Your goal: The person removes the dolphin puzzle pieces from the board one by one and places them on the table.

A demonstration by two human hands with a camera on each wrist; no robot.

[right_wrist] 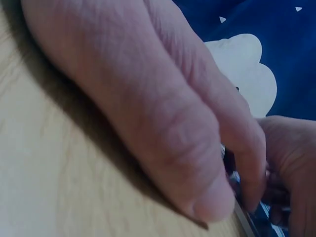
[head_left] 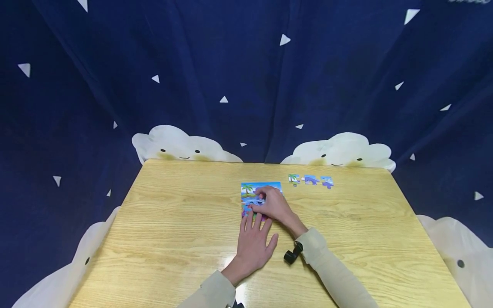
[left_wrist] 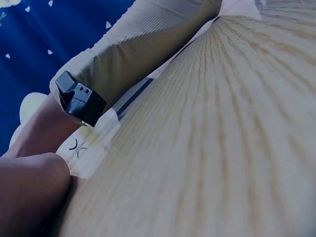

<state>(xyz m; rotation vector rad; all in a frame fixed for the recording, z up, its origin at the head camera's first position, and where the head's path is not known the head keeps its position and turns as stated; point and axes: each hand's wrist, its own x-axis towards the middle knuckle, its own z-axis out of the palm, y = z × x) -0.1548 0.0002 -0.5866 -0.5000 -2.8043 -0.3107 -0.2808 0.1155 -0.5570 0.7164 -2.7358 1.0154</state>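
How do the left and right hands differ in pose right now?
The left hand has its fingers straight and spread, while the right hand has its fingers bent, the thumb set opposite them. The left hand reaches the puzzle at its near edge; the right hand arches farther over it from the right side. Whether the right hand pinches a piece cannot be told. Both are bare and at the puzzle.

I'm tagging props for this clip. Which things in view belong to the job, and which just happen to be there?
Part of the job:
- puzzle
- three loose pieces
- left hand
- right hand
- table underneath

Just there:
- blue curtain
- black camera at the right wrist
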